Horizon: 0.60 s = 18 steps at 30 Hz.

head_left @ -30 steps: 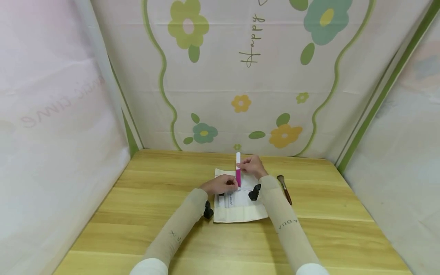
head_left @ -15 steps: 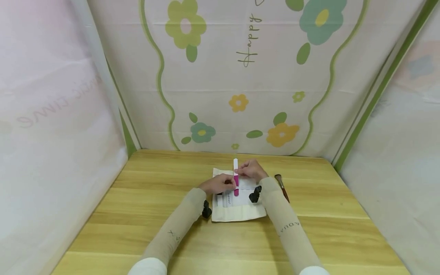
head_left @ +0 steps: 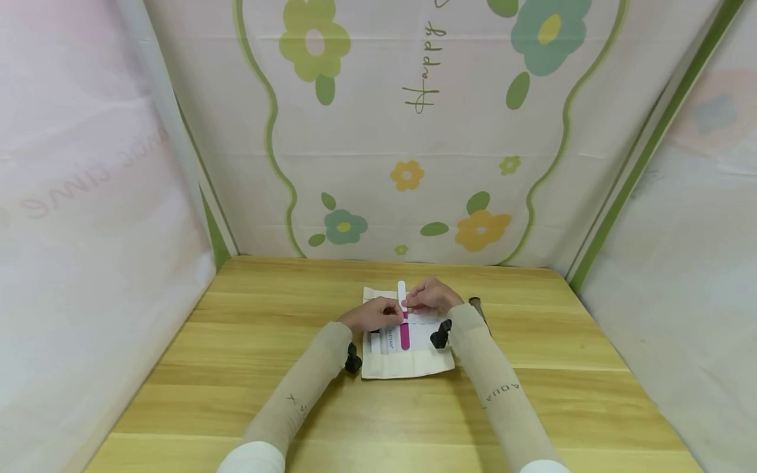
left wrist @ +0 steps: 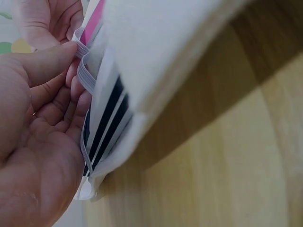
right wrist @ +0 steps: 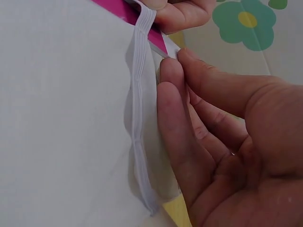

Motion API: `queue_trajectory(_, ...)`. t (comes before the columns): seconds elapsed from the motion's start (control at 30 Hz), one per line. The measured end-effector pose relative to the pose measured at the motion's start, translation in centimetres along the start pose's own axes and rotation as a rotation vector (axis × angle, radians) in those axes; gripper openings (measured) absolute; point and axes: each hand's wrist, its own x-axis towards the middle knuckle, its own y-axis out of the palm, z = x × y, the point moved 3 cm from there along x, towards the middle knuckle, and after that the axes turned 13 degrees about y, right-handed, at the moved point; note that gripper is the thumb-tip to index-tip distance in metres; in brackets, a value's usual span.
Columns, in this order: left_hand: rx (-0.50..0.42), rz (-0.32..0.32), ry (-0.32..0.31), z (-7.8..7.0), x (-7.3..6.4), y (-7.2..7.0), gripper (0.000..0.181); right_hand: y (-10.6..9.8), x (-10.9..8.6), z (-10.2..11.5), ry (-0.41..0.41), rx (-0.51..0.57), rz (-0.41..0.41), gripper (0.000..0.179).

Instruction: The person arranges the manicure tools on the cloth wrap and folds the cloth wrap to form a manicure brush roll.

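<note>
A cream cloth roll [head_left: 408,365] lies spread on the table, with a white elastic band [right wrist: 138,94] stitched across it. A flat nail file [head_left: 405,337], white at the far end and magenta at the near end, passes under this band. My left hand [head_left: 372,314] pinches the elastic between thumb and finger and lifts it off the cloth. With thumb and fingertips, my right hand [head_left: 434,295] holds the white part of the file beyond the band. Dark striped flat pieces [left wrist: 110,125] sit behind the elastic by my left hand.
A brush [head_left: 476,304] lies to the right of the cloth, mostly hidden behind my right sleeve. The wooden table [head_left: 266,315] meets a flower-printed fabric wall [head_left: 349,144] at the back, and fabric also hangs at both sides.
The nail file has slid toward me under the elastic, so more magenta shows on the near side. My right hand has come nearer with it; my left hand stays at the band.
</note>
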Motion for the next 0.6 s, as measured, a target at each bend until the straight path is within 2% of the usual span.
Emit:
queue_trajectory(0.37,0.027,-0.009,-0.007,0.11,-0.33,-0.34,0.015,0.29,0.34,-0.12,0.05,-0.018,0.09,0.013)
queue_trajectory(0.47,0.023,-0.004,-0.006,-0.33,-0.39,-0.18,0.014,-0.02,0.44,-0.05,0.039,-0.056,0.053,0.017)
queue_trajectory(0.6,0.019,0.008,0.002,-0.64,-0.26,0.15,0.014,-0.63,0.52,0.18,0.018,-0.018,-0.024,0.019)
